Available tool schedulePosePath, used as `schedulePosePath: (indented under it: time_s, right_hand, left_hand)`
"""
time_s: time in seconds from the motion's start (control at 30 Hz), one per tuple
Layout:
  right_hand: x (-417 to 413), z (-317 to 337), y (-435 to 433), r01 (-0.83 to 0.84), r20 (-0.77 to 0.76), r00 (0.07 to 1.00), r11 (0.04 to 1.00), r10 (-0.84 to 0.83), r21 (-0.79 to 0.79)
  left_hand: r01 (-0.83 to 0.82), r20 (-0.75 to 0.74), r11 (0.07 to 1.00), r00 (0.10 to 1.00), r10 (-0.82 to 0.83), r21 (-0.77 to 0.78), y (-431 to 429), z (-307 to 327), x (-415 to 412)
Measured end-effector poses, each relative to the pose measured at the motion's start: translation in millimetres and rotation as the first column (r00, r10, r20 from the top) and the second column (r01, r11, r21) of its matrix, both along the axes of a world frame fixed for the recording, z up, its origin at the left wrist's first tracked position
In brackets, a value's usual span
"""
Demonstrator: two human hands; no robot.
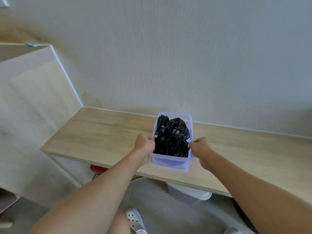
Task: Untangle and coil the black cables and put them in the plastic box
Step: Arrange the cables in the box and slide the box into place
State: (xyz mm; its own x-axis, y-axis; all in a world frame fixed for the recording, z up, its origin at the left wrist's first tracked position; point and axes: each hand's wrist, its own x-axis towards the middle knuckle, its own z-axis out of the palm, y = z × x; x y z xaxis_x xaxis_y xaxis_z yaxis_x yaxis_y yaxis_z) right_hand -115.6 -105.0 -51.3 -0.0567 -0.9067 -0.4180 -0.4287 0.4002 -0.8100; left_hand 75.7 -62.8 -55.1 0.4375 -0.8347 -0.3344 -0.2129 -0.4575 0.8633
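Left hand point(145, 143) and right hand point(201, 147) grip the plastic box point(168, 163) by its side walls, near the desk point(101, 137) front edge. Inside lie the black cables point(175, 137), coiled. I judge it light, with thin walls that flex.

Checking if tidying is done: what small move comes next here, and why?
Probably release the clear plastic box, since the coiled black cables all lie inside it and it rests on the light wooden desk; the left hand and right hand only grip its sides.
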Motion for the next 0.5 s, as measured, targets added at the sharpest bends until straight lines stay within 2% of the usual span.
schedulePosePath:
  time_s: [0.1,0.27,0.4,0.5]
  right_hand:
    - [-4.7,3.7,-1.7,-0.024,0.025,0.999,0.995,0.027,-0.094]
    - [-30.3,22.7,-8.6,0.005,0.045,0.999,0.982,0.004,-0.191]
    - [-77.0,26.5,-1.6,0.088,0.012,0.996,0.979,-0.087,-0.182]
    - [-117.3,23.0,11.7,0.151,-0.009,0.988,0.974,-0.155,-0.167]
  left_hand:
    - [-0.026,-0.089,0.999,0.996,0.023,-0.039,2.1,3.9,-5.9]
    - [-0.067,-0.074,0.992,0.996,0.059,-0.104,-10.3,17.4,-29.2]
    - [0.087,-0.038,0.988,0.995,-0.092,-0.128,-17.0,30.1,-74.3]
    - [0.142,-0.086,0.987,0.985,-0.148,-0.079,-14.9,22.3,-114.2]
